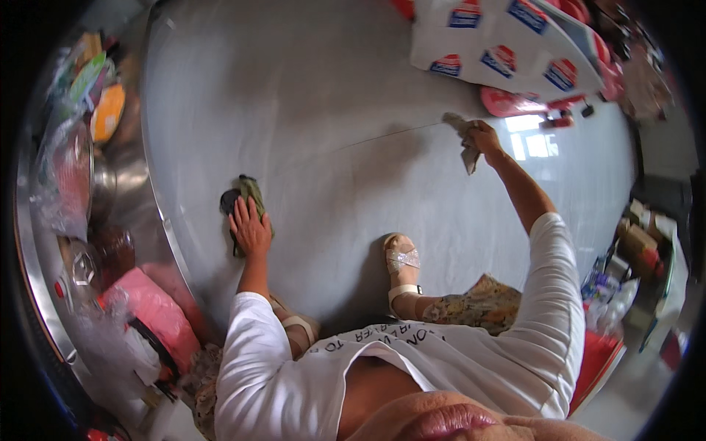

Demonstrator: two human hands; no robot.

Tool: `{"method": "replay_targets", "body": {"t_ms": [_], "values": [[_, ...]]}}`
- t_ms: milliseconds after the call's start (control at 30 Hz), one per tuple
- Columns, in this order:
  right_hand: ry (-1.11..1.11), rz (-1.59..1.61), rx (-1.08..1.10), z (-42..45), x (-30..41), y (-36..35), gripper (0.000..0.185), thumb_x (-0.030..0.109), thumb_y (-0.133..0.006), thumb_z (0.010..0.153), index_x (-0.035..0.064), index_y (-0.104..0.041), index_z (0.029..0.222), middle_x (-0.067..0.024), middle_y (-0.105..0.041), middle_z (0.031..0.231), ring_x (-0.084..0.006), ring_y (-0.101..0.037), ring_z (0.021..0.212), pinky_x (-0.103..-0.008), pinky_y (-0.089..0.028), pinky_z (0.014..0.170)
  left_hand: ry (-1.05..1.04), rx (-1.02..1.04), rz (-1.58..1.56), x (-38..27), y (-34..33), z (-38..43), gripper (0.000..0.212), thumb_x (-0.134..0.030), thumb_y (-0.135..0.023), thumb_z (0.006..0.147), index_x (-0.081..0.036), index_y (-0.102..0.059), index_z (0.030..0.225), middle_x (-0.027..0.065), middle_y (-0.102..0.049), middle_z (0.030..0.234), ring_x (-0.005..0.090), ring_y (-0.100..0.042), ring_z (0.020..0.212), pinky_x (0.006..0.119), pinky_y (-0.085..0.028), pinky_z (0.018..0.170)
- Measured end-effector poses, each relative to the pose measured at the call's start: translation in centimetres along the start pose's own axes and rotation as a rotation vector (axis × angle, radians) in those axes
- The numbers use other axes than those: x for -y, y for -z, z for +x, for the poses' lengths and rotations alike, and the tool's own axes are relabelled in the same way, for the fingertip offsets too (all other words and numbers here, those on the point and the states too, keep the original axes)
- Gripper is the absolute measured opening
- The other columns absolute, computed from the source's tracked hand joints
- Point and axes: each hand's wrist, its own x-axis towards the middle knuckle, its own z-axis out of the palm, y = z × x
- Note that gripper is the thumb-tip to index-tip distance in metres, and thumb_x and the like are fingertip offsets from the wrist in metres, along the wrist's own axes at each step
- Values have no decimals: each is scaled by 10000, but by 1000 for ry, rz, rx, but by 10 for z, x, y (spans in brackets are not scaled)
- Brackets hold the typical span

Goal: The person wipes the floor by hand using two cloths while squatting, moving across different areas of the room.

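Note:
My left hand (pixel 252 227) lies flat, palm down, on a bunched green and black cloth item (pixel 250 190) on the grey floor (pixel 309 209). Its fingers are stretched over the item and do not curl round it. Farther off to the right, my right hand (pixel 485 140) grips a crumpled grey-brown cloth (pixel 469 157) against the floor; part of it spreads out beyond the fingers. A thin dark line (pixel 386 134) runs across the floor up to this cloth. My sandalled foot (pixel 402 262) is planted between my two arms.
A white covering with a red and blue print (pixel 513 44) hangs over pink and red things at the upper right. Along the left, a metal surface (pixel 135 182) bears plastic bags and a pink bag (pixel 154 314). Boxes (pixel 640 242) and bags stand at the right.

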Motion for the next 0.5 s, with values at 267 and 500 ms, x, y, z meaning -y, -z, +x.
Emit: {"method": "replay_targets", "body": {"t_ms": [267,500], "values": [[568,-854,-750,82,-61,-121,402,303,-433,774,89,-468,1112,-133,-484,1074,-299,-448,1007,-388,-358,838,-7,5,-9,12,2,-3,530,-309,-486,752,-75,-370,1213,130,-287,1298,261,-265,1196,432,-146,985],[1118,-579,-105,20,29,-252,165,61,-468,720,40,-524,874,-130,-523,919,-310,-500,839,-410,-399,697,-11,-13,-53,6,3,5,533,-275,-493,734,-63,-373,1208,129,-282,1301,256,-268,1196,436,-159,981]]}}
